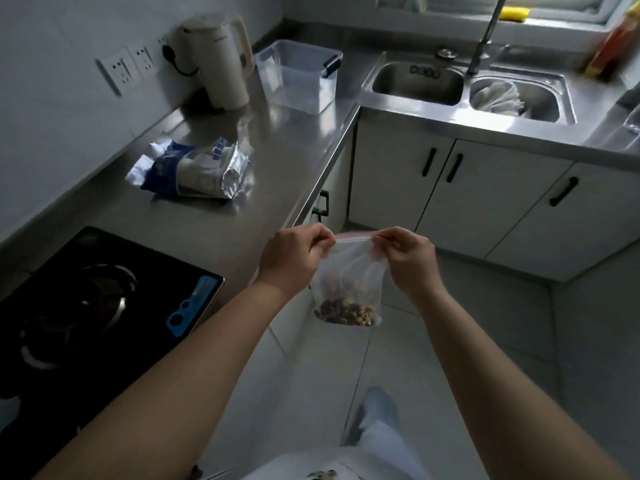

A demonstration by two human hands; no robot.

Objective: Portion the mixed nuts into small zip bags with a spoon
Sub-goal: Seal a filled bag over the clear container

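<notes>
- Two hands hold one small zip bag (pixel 349 271) in the air beside the surface (pixel 277 161): left hand (pixel 294 256) and right hand (pixel 403 259) each pinch its sealing strip.
- Mixed nuts (pixel 346 313) lie at the bag's bottom.
- A crumpled foil packet (pixel 197 171) lies on the surface.

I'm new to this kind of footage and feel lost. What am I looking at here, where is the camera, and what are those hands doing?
There is no machine here. A person wears a camera on their head, so you look down along their own arms. The left hand and right hand each pinch one end of the top strip of a small clear zip bag, which hangs above the floor with nuts at its bottom. On the steel counter lie a crumpled packet, a kettle and an open plastic box. A double sink sits on the right. No spoon is visible.
</notes>
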